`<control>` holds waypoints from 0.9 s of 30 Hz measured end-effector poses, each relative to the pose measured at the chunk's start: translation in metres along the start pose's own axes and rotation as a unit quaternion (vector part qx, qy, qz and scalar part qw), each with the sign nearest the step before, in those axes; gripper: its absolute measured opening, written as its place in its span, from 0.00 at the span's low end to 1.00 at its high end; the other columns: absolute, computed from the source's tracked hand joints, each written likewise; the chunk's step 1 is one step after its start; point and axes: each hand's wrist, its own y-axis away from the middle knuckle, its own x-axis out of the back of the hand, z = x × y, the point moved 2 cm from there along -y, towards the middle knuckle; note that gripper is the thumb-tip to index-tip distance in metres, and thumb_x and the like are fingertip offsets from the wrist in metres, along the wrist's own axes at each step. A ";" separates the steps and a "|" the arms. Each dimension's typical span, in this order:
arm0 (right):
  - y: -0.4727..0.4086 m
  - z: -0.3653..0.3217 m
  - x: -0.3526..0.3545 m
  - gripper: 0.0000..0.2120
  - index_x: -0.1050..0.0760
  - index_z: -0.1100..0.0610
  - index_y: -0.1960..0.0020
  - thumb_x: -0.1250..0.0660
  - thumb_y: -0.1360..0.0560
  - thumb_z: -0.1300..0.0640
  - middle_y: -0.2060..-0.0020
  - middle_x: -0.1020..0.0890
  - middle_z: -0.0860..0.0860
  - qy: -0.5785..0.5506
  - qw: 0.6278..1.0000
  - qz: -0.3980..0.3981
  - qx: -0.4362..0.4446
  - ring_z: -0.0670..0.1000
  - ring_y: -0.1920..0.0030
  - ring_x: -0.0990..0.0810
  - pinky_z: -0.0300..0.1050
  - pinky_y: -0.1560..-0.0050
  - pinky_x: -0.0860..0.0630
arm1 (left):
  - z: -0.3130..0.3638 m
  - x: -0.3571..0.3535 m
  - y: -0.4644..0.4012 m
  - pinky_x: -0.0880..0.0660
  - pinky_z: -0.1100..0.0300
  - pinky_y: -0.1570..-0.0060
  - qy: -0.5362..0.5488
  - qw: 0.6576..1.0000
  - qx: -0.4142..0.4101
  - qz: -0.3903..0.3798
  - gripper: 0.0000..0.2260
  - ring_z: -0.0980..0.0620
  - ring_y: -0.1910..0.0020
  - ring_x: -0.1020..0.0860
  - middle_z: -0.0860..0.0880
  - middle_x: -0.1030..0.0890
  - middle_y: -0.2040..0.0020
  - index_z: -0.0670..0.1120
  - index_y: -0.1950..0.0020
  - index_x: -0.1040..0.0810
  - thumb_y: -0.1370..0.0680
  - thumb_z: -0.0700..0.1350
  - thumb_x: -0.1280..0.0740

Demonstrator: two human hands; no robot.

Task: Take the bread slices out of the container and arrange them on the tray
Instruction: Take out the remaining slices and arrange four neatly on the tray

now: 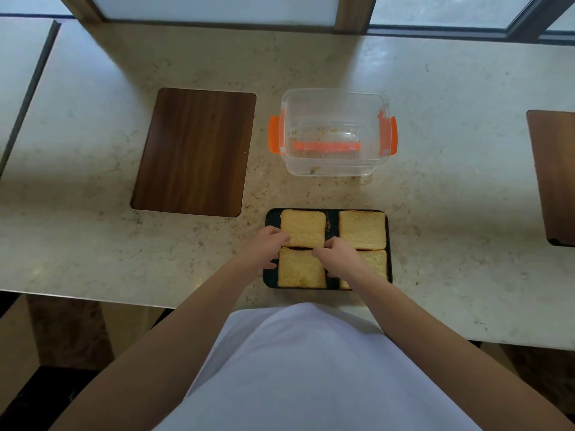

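Note:
A black tray (270,219) lies on the counter's front edge with several toasted bread slices laid flat in a grid. My left hand (267,246) curls over the far left corner of the near-left slice (301,269), thumb along its left edge. My right hand (340,255) pinches that slice's far right corner and covers part of the near-right slice (378,262). The far-left slice (303,228) and far-right slice (362,229) lie untouched. Behind the tray stands the clear container (334,104) with orange latches, holding only crumbs.
A dark wooden board (194,152) is set into the stone counter left of the container. Another wooden board (555,175) sits at the right edge. Windows run along the back. The counter's front edge is just below the tray.

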 end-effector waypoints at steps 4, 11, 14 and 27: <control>0.000 0.015 0.019 0.26 0.31 0.59 0.26 0.35 0.21 0.51 0.56 0.20 0.48 -0.012 0.997 0.069 0.024 0.42 0.57 0.22 0.45 0.57 0.20 | 0.011 -0.008 0.006 0.27 0.60 0.59 -0.123 0.975 -0.154 0.099 0.20 0.57 0.55 0.25 0.52 0.23 0.49 0.48 0.29 0.28 0.21 0.48 0.37; 0.001 0.051 0.074 0.31 0.36 0.60 0.23 0.35 0.23 0.52 0.26 0.33 0.60 0.004 0.983 0.184 -0.021 0.61 0.29 0.30 0.62 0.31 0.28 | 0.052 -0.069 0.005 0.23 0.56 0.47 0.023 0.997 -0.042 -0.066 0.23 0.52 0.41 0.25 0.51 0.26 0.36 0.50 0.26 0.30 0.21 0.49 0.36; 0.000 0.053 0.078 0.33 0.36 0.61 0.22 0.35 0.24 0.50 0.26 0.33 0.60 -0.001 0.986 0.165 -0.034 0.61 0.31 0.29 0.62 0.33 0.27 | 0.062 -0.092 0.004 0.23 0.50 0.43 -0.015 0.996 -0.012 -0.081 0.22 0.49 0.39 0.28 0.50 0.28 0.33 0.50 0.26 0.31 0.21 0.48 0.35; -0.001 0.051 0.088 0.32 0.33 0.63 0.26 0.35 0.26 0.50 0.30 0.26 0.59 -0.036 0.987 0.154 -0.028 0.60 0.33 0.25 0.61 0.37 0.23 | 0.070 -0.111 0.009 0.25 0.45 0.37 -0.029 0.998 0.019 -0.053 0.23 0.44 0.32 0.30 0.46 0.32 0.25 0.48 0.24 0.35 0.19 0.48 0.37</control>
